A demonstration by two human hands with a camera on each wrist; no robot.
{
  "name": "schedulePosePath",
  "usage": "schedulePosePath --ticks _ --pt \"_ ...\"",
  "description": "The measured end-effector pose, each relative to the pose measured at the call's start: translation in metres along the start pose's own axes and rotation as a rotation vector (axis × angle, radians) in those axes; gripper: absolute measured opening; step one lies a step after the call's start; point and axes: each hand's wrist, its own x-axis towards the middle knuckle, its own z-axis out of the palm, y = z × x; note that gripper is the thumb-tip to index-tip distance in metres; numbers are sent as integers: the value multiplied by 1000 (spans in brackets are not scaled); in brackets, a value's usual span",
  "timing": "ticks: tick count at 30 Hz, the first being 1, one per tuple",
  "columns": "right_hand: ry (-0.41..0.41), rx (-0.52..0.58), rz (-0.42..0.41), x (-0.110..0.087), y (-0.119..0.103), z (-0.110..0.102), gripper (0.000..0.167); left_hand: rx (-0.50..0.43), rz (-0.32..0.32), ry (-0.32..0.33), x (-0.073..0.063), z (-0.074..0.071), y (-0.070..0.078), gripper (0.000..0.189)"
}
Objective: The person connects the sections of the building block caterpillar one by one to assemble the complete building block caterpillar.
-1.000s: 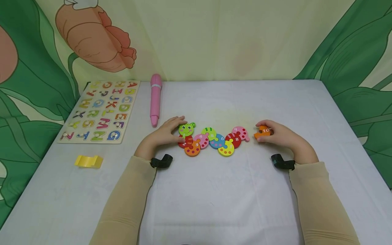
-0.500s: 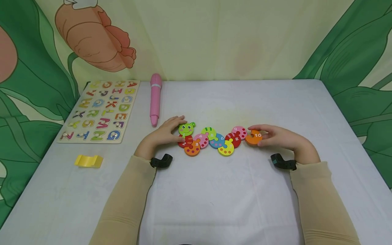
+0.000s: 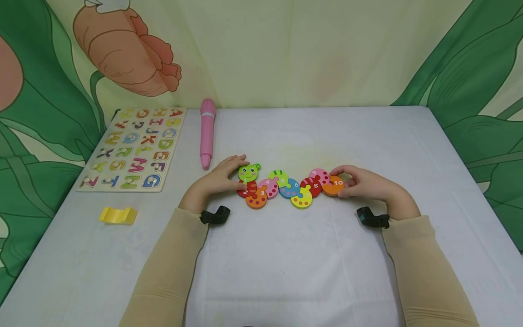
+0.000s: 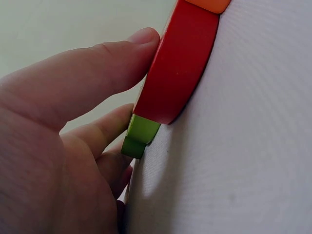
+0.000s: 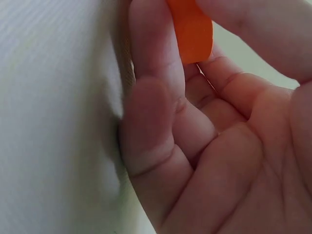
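A caterpillar number puzzle (image 3: 290, 188) of linked coloured discs lies across the table. My left hand (image 3: 218, 177) rests at its left end, thumb on the red number 2 piece (image 4: 183, 58) and fingers beside the green smiling head (image 3: 249, 173). These fingers are nearly straight. At the other end, my right hand (image 3: 367, 182) pinches the orange number 10 piece (image 3: 333, 185) between thumb and fingers. That disc sits against the pink spotted piece (image 3: 318, 175), whose edge meets it. In the right wrist view, only the side of the orange piece shows between the fingers.
An alphabet board (image 3: 135, 150) with knobbed letters lies at the back left. Beside it is a thick pink pen (image 3: 207, 134). A yellow bridge-shaped block (image 3: 118, 215) stands nearer on the left. A printed curtain (image 3: 294, 54) hangs behind the white table (image 3: 294, 268).
My right hand has moved left with the orange number 10 piece, bringing it from apart to against the pink piece. It turned face up on the way. My left hand has stayed put.
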Motion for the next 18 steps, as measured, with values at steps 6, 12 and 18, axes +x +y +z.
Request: schedulePosePath --ticks 6,12,18 --pt "39 -42 10 1 2 4 55 2 0 -2 1 1 -1 66" --pt "54 -64 20 1 0 5 55 0 -5 -3 1 0 -2 66" --pt "46 -55 20 1 0 5 55 -13 -7 -12 -1 -1 -1 66"
